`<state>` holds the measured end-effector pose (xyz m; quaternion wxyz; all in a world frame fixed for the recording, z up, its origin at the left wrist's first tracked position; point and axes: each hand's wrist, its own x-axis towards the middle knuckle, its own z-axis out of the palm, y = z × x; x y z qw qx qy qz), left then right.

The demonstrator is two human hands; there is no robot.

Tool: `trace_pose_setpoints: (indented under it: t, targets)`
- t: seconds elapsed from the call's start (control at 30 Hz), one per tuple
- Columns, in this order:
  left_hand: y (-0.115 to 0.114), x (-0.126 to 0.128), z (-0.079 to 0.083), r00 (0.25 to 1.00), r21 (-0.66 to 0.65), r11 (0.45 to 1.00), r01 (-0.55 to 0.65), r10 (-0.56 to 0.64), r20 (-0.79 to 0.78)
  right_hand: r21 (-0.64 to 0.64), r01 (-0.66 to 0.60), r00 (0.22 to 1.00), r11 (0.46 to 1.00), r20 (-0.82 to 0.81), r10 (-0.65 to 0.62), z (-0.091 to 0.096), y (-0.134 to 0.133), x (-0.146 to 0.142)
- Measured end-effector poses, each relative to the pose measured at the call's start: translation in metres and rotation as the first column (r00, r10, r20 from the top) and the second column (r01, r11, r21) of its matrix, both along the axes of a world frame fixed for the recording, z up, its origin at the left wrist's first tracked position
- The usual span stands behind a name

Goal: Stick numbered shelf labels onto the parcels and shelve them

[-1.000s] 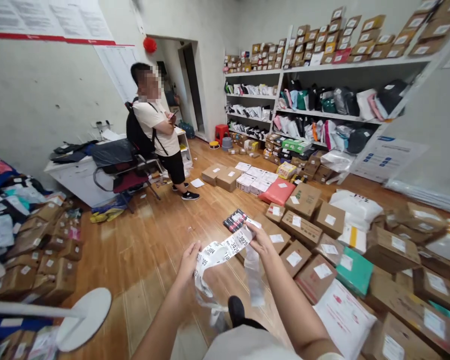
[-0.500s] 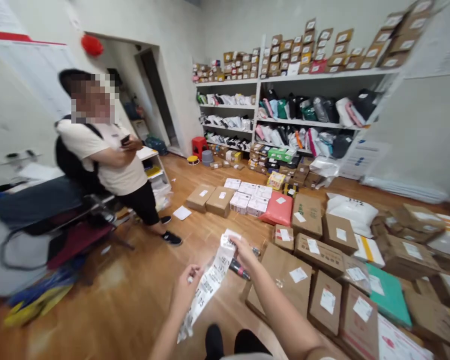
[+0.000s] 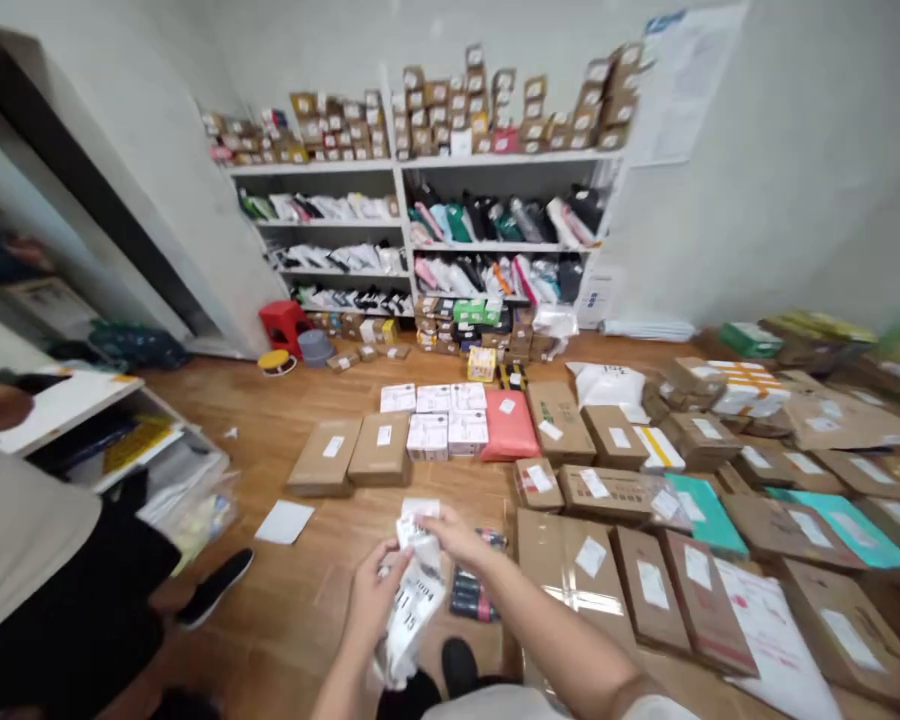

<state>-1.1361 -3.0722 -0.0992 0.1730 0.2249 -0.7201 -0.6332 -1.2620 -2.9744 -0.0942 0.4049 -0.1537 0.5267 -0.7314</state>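
Observation:
A long white paper strip printed with large black numbers hangs between my hands, its lower end crumpled and folded. My right hand pinches the strip near its top. Close beside it, my left hand is closed on the strip's left edge, thumb and fingers together. Below the hands, several dark cylinder-shaped items with pink bands lie by a large taped carton.
Labelled cartons, white boxes and a red parcel cover the floor ahead and right. Parcel-filled shelves line the back wall. A person stands at left by a white cabinet. A paper sheet lies on the floor.
My view has swung right, so the other person now shows only partly at the left edge. My left hand has come up to the strip, near my right hand. The strip is more bunched.

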Motion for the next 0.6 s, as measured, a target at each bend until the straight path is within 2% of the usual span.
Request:
trace_pose_setpoints:
  t: [0.17, 0.27, 0.37, 0.5, 0.6]
  targets:
    - [-0.109, -0.076, 0.001, 1.000, 0.147, 0.989, -0.007, 0.010, -0.019, -0.006, 0.018, 0.998, 1.000, 0.060, -0.017, 0.000, -0.113, -0.074]
    - [-0.179, -0.121, -0.011, 0.999, 0.193, 0.981, 0.029, -0.022, -0.039, -0.008, 0.047, 0.998, 0.999, 0.043, -0.046, -0.005, -0.178, -0.113]
    - [-0.250, -0.161, -0.026, 0.994, 0.160, 0.981, 0.108, -0.108, -0.010, 0.026, 0.052, 0.999, 0.998, 0.012, -0.052, -0.018, -0.235, -0.148]
    - [-0.331, -0.212, -0.038, 0.964, 0.030, 0.971, 0.235, -0.237, 0.123, 0.147, 0.066, 0.997, 0.987, 0.036, -0.072, -0.047, -0.282, -0.187]
    - [-0.368, -0.258, -0.040, 0.921, -0.067, 0.935, 0.348, -0.328, 0.212, 0.184, 0.190, 0.978, 0.964, 0.047, -0.202, -0.067, -0.293, -0.216]
